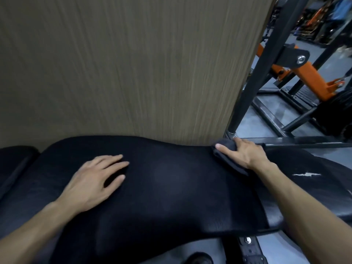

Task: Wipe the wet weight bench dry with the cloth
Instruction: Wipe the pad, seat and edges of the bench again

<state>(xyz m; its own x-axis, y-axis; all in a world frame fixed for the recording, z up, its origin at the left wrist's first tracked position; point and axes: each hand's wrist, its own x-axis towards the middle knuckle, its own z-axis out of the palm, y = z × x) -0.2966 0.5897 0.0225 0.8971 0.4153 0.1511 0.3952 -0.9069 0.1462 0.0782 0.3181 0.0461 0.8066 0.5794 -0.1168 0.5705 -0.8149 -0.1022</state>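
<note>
Head view looks down on a black padded weight bench point(167, 187) set against a wood-grain wall panel point(133, 63). Left hand point(95, 180) rests flat on the surface, fingers straight and slightly spread, holding nothing. Right hand point(242, 153) presses a dark cloth point(228, 159) onto the far right edge of the pad, fingers curled over its bunched folds. Beyond stands a black and orange gym frame point(304, 77).

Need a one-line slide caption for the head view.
Right hand presses a dark cloth on the far edge of the black bench pad; left hand rests flat on the pad.
</note>
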